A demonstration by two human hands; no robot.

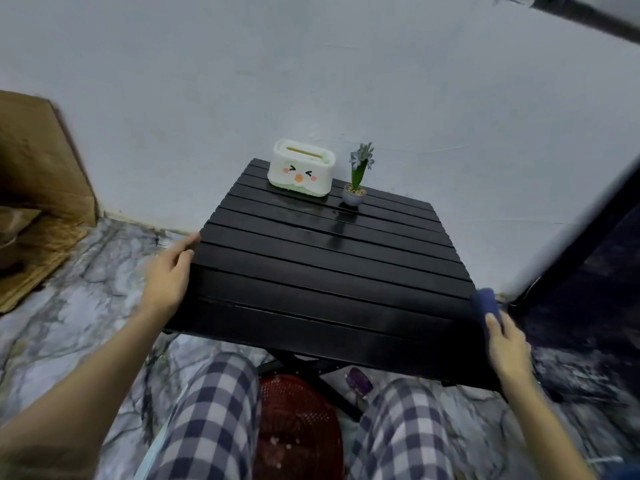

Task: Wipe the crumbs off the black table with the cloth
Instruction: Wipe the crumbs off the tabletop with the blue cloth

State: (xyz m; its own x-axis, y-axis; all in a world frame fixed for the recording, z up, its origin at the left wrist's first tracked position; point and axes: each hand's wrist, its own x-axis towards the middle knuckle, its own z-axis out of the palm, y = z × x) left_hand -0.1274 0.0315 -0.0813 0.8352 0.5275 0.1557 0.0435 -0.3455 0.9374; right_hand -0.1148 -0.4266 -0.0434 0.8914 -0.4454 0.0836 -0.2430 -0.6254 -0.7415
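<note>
Holding: the right hand [507, 344] is closed on a dark blue, rolled or folded cloth [486, 303], thumb lying along its upper side — the cloth's free end pokes forward past the fingers.
Cloth position: at the near right corner of the black slatted table [311, 258], on or just above its edge; contact cannot be told from this view.
Cloth axis: it runs roughly away from the person, along the table's right edge and across the line of the slats.
Surface to wipe: the whole tabletop lies to the left and ahead of the cloth — so the stroke, by my judgement, has to travel leftward, following the slat grooves.
Crumbs: none can be made out on the dark glossy slats; they may be too small or lost in blur.
Left hand: the left hand [169, 271] has its fingers loosely spread, holding nothing, and rests against the table's left edge, seemingly steadying it.
Nearer hand: the right, already on the cloth; the left is well apart from it, the table's width between them.
Obstacles: a white tissue box with a cartoon face [301, 168] and a small potted blue flower [356, 181] stand side by side at the far edge, near the wall.
Catch point: a red mesh basket [294, 420] sits on the floor below the near edge, between the person's knees.
</note>
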